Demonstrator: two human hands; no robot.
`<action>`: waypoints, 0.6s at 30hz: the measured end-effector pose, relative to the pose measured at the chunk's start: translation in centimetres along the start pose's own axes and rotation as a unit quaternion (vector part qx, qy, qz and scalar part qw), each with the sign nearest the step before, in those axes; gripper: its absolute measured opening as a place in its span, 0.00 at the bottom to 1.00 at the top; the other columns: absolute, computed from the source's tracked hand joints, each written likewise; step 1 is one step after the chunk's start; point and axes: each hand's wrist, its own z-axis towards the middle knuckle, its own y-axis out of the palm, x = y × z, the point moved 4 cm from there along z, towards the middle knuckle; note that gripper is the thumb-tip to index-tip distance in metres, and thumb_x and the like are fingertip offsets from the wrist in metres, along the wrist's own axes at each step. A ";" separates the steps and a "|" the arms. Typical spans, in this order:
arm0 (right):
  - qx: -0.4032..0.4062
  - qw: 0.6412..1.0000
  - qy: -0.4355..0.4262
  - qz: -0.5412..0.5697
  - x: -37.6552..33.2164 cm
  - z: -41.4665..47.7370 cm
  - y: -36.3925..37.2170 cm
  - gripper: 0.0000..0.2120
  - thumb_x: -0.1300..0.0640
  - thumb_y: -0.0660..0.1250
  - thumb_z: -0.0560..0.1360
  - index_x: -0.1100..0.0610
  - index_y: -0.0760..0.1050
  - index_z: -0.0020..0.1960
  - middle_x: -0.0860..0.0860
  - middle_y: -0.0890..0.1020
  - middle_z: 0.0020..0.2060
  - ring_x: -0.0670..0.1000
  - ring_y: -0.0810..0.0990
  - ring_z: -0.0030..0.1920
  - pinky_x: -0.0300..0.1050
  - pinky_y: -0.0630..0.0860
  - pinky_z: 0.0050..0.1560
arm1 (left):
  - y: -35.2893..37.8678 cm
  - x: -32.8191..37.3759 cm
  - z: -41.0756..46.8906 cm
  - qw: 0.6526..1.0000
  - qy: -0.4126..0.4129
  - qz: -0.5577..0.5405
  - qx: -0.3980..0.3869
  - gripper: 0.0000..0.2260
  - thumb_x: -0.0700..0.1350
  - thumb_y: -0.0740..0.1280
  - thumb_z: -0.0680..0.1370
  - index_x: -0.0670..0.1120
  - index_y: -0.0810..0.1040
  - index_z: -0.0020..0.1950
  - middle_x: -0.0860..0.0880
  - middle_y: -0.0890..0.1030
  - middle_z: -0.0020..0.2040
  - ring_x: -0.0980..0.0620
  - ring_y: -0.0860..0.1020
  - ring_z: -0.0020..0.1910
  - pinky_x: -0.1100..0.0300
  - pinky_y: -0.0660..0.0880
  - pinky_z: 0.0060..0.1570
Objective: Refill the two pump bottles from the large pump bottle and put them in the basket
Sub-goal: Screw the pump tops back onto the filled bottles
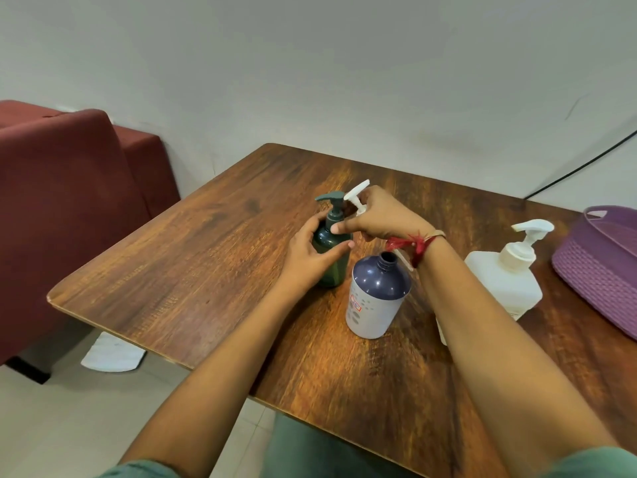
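The green pump bottle (329, 250) stands upright near the middle of the bench (193, 257), its pump head still on. It looks like smooth, stiff plastic, probably light and apt to slip, so the body is the place to steady it and the collar the place to twist. The left hand (306, 257) curls round its body. The right hand (375, 217) is closed on a white pump head (358, 196), lifted clear of the open-necked grey bottle (377, 298) just beside. That bottle, uncapped, could tip easily. Further right stands the large white pump bottle (506, 277), likely the heaviest, best gripped round its broad body. The purple basket (599, 267) sits at the bench's right edge.
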 end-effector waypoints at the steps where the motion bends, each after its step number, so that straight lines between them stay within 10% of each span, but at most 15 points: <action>1: 0.025 1.000 -0.011 -0.016 0.0 0.1 0.1 0.10 0.54 0.79 0.64 0.51 0.80 0.42 0.47 0.83 0.36 0.42 0.79 0.33 0.34 0.73 0.32 | 0.0 0.1 0.0 1.000 0.007 0.001 0.004 0.23 0.45 0.75 0.70 0.46 0.74 0.64 0.53 0.80 0.57 0.57 0.77 0.58 0.51 0.74 0.60; 6: 0.047 0.999 -0.022 -0.006 0.2 -0.2 0.6 0.22 0.50 0.80 0.62 0.53 0.78 0.53 0.46 0.83 0.44 0.43 0.81 0.44 0.36 0.74 0.41 | -0.1 0.4 0.0 1.000 0.010 0.000 0.005 0.23 0.44 0.75 0.70 0.45 0.75 0.63 0.53 0.80 0.56 0.57 0.77 0.56 0.52 0.75 0.58; 9: 0.005 0.996 -0.047 0.080 -0.3 -0.5 0.2 0.20 0.63 0.75 0.69 0.57 0.77 0.60 0.51 0.83 0.45 0.41 0.78 0.31 0.33 0.72 0.28 | -0.1 0.2 0.0 1.000 0.002 -0.008 0.002 0.22 0.46 0.76 0.69 0.50 0.75 0.61 0.59 0.79 0.57 0.59 0.77 0.58 0.55 0.74 0.59; 18: 0.111 0.993 -0.021 0.026 -0.2 0.1 0.2 0.14 0.51 0.79 0.63 0.57 0.80 0.44 0.46 0.80 0.34 0.41 0.77 0.33 0.31 0.69 0.30 | -0.1 0.4 -0.3 1.000 -0.006 -0.009 0.001 0.22 0.52 0.75 0.69 0.52 0.75 0.61 0.53 0.80 0.56 0.54 0.77 0.58 0.45 0.74 0.59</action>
